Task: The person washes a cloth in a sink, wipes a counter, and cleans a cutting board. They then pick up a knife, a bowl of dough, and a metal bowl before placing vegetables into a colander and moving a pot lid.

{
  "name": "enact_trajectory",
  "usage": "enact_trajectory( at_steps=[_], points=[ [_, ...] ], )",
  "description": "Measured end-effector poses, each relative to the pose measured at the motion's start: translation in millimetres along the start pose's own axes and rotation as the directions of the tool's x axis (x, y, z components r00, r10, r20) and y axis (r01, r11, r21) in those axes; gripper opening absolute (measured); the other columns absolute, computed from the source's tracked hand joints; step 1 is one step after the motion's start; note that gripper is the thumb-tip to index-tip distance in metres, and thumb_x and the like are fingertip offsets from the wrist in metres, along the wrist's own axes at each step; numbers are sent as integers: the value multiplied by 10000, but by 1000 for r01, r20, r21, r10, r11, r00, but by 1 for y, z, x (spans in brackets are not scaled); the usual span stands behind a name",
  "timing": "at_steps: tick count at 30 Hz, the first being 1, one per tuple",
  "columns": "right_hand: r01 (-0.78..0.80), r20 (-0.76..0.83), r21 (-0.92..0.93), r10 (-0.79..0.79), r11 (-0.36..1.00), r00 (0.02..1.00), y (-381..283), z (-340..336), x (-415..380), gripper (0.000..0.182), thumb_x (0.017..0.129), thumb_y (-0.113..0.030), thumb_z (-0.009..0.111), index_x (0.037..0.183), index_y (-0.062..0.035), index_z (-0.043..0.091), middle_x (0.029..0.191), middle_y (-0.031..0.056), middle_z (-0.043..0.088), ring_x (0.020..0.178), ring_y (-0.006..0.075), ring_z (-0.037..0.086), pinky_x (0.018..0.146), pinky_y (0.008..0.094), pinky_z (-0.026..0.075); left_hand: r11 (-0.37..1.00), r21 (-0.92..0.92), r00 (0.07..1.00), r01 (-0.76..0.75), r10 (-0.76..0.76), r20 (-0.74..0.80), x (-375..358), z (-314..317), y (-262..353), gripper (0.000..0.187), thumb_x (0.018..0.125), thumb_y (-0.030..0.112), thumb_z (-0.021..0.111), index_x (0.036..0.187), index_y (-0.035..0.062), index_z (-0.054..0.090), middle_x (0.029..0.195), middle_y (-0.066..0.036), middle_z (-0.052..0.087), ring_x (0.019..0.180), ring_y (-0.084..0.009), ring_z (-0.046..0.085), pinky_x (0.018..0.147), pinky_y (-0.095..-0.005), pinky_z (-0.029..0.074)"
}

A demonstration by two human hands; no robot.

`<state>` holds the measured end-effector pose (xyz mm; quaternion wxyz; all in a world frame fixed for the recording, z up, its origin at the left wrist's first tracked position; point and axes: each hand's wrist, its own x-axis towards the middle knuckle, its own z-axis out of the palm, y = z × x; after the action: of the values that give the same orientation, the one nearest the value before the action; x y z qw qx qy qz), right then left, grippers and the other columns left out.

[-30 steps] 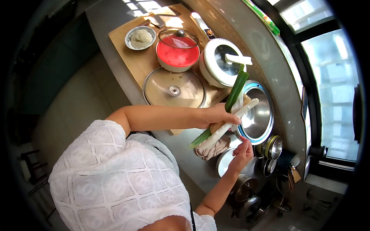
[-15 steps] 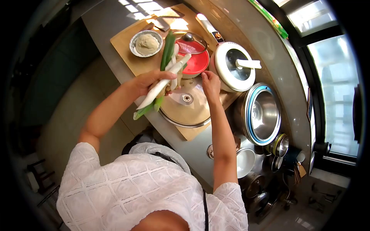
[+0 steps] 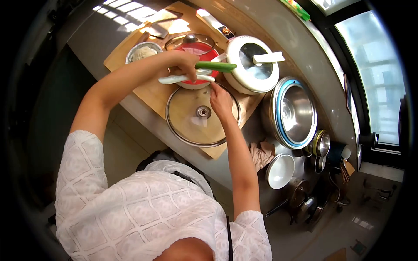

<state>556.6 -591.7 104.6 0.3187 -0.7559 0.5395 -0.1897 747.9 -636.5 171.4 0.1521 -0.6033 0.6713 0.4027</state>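
My left hand is closed on scallions, above a pot that is red inside and white outside. A green scallion stalk points right from the hand, and a white scallion stem lies crosswise below it. A glass lid with a dark knob rests tilted over the pot's far side. By the pot's near right rim my right hand is closed, fingertips pinched; what they hold, if anything, is hidden. Below the pot lies a large glass lid, flat on the wooden board.
A bowl of dough stands at the board's left, partly behind my left arm. A white lidded cooker is on the right. Nearer me are nested steel basins, a white bowl and a crumpled cloth.
My left hand has moved up over the red pot, and the scallions have turned from upright to roughly level. My right hand stays closed near the pot's rim. The view has shifted slightly.
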Motion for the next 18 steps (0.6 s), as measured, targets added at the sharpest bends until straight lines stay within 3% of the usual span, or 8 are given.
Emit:
enact_trajectory(
  at_steps=[2,3,7,10,13,16,17,18],
  points=[
    [-5,-14,-144,3,990,1000,-7,5,4,266,800,-191,424,1037,-132,529,800,214,572,765,385,540,676,474,402,980,199,952,16,46,-303,-9,6,1,823,510,328,676,1205,52,332,709,-111,585,609,-234,572,554,-300,448],
    [-7,-47,-163,-1,987,999,-12,6,5,241,807,-209,424,1001,-129,543,752,205,576,726,388,544,650,471,407,962,265,950,59,27,-310,-7,6,0,927,495,355,664,1258,41,240,789,-135,593,698,-272,583,617,-310,457],
    [-58,-47,-193,49,979,998,-24,1,3,214,813,-230,424,936,-114,555,714,199,573,699,393,541,628,471,406,979,198,952,48,15,-305,2,9,-9,879,501,354,666,1207,-10,287,844,-156,586,773,-289,574,672,-335,451],
    [-45,-97,-4,44,999,994,-20,-2,3,222,813,-262,435,836,-84,566,699,195,569,701,383,541,618,454,404,987,134,952,92,-47,-303,18,13,-25,835,513,382,675,1144,-40,329,879,-189,573,816,-306,563,706,-359,444],
    [-123,-1,216,127,969,992,-16,-1,9,284,799,-303,461,762,-50,585,663,173,561,682,342,543,610,389,399,988,-20,919,151,-148,-367,21,10,-32,813,534,447,677,1085,-60,359,912,-239,550,859,-327,549,743,-365,434],
    [-153,41,347,148,925,988,-7,6,14,316,792,-313,466,777,-25,593,651,162,561,670,310,555,615,366,402,984,-85,858,157,-179,-482,53,21,-42,815,545,473,660,1085,-58,358,948,-233,543,875,-329,543,746,-363,433],
    [-256,85,322,241,911,967,-10,3,14,348,779,-329,479,772,-2,597,637,154,558,655,269,561,627,348,408,992,-103,903,79,-115,-414,40,17,-34,792,621,465,609,1128,-74,327,980,-234,531,923,-324,523,778,-348,416],
    [-258,87,324,243,910,966,-7,3,16,348,779,-329,479,772,-2,597,637,154,558,655,269,561,627,348,408,991,-103,904,80,-116,-411,36,16,-35,792,621,465,609,1128,-74,327,980,-234,531,923,-324,523,778,-348,416]
  ],
)
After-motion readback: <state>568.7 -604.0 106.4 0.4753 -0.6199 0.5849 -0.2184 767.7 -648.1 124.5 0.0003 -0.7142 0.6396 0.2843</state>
